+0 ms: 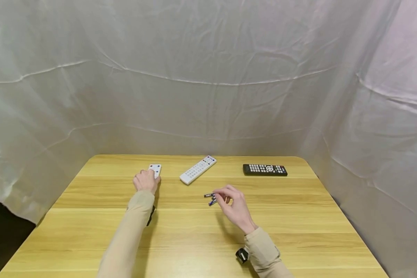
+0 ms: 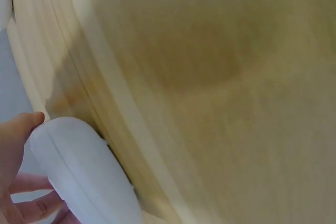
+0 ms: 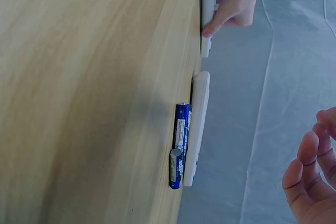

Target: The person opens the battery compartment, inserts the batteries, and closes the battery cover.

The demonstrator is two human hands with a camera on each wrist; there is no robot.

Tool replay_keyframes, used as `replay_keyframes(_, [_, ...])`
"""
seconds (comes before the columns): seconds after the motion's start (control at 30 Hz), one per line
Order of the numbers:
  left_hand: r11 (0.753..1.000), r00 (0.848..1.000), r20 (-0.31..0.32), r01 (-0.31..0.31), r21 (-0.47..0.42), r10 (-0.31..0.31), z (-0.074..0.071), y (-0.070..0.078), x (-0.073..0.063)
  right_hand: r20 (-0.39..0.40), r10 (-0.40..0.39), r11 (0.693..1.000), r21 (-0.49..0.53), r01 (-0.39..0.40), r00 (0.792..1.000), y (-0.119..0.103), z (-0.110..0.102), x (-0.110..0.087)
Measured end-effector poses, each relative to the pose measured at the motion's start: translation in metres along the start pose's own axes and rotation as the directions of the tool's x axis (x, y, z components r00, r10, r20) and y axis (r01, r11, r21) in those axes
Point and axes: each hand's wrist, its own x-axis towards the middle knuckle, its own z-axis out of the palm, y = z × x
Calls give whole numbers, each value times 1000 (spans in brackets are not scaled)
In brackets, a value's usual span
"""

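Note:
At the back left, my left hand (image 1: 146, 181) grips a white remote control (image 1: 155, 168) lying on the table, and covers much of it. In the left wrist view, the thumb is at one edge of this white remote (image 2: 84, 169) and fingers are on the other side. Slim blue AAA-looking batteries (image 3: 181, 127) lie close together near the middle. My right hand (image 1: 234, 206) hovers beside them, partly overlapping them in the head view. Its fingers (image 3: 308, 148) are loosely bent, with nothing seen between them and the batteries apart from them.
A longer white remote (image 1: 198, 170) lies slanted at the back middle of the wooden table (image 1: 180, 239). To its right is a black remote (image 1: 265, 170). Grey sheeting (image 1: 208, 104) hangs behind the table and along its sides.

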Motion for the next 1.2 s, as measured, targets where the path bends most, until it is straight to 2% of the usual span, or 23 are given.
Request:
replay_keyframes(0.17, [999,998,51,33,19,-34,-2,6,1,1,17,1000,-2,-17,1000,0,-1,0])
replay_keyframes(0.27, [999,997,66,23,35,-26,-2,15,2,3,23,1000,0,-23,1000,0,-1,0])
replay_keyframes(0.47, [997,994,87,-75,24,72,5,42,2,2,21,1000,1,-21,1000,-1,-2,0])
replay_keyframes(0.63, [986,982,92,-160,-40,163,12,72,1,-5,10,1000,-4,-10,1000,-1,-3,0])
replay_keyframes(0.73, [979,976,97,-190,-80,197,16,89,1,-8,8,1000,-8,-8,1000,-1,-3,0])
replay_keyframes(0.93, [973,968,139,-190,-128,207,22,110,-4,-16,8,1000,-13,-8,1000,-1,-3,0])
replay_keyframes(1.2, [969,975,86,-187,-164,203,27,122,-7,-27,0,1000,-24,0,1000,0,-4,2])
